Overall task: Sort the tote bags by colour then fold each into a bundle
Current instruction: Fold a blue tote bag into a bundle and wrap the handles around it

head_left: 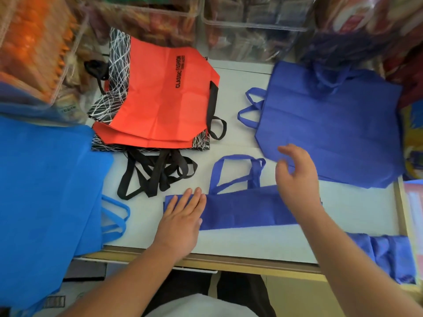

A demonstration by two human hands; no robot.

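A white worktop [229,243] with a pale wooden front edge runs below a row of clear plastic bins [251,14] packed with blurred, colourful goods. At its left end a pile of bright blue tote bags [45,191] lies flat and hangs over the front edge, with one loop handle showing at its right side. Towards the back in the middle sits a stack of red tote bags [164,94] with black-and-white line-patterned side panels; the top one carries black lettering, and their black handles [158,175] spill in a tangle towards the person. To the right at the back lies a stack of indigo tote bags [332,124], handles pointing left. Near the front edge one indigo bag [240,209] is folded into a long strip, its two handles lying flat on the side away from the person. The left hand [180,218] presses flat on the left end of this strip, fingers straight and together. The right hand [297,177] hovers over the right part of the strip, beside the near corner of the indigo stack, fingers loosely curved and holding nothing. At the lower right a crumpled indigo bundle [389,255] hangs at the worktop's corner.
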